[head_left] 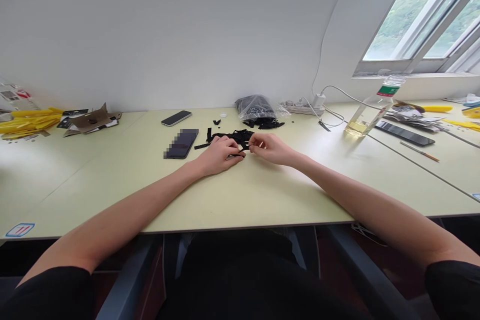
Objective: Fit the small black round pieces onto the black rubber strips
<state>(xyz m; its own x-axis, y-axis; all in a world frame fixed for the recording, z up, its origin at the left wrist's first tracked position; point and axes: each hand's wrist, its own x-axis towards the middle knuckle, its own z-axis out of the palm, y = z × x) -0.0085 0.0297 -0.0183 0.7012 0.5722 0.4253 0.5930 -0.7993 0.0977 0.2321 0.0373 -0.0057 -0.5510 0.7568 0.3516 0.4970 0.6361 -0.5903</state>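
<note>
My left hand (pixel 222 156) rests low on the table with its fingers bent together around a small dark piece, mostly hidden beneath them. Just to its right, my right hand (pixel 270 149) pinches a thin black strip (pixel 244 149) between thumb and fingers. That strip reaches across the narrow gap to my left fingertips. Directly behind both hands lies a loose pile of black strips (pixel 236 135), partly covered by my left hand. A clear plastic bag (pixel 258 106) full of black pieces stands farther back, more pieces spilling at its front.
Left of my hands lie a dark phone (pixel 183 144) and another phone (pixel 176 118). To the right are a power strip (pixel 303 108), a bottle of yellowish liquid (pixel 369 115), a dark flat device (pixel 405 132) and a craft-knife-like tool (pixel 419 151). Yellow pieces (pixel 32 122) sit far left.
</note>
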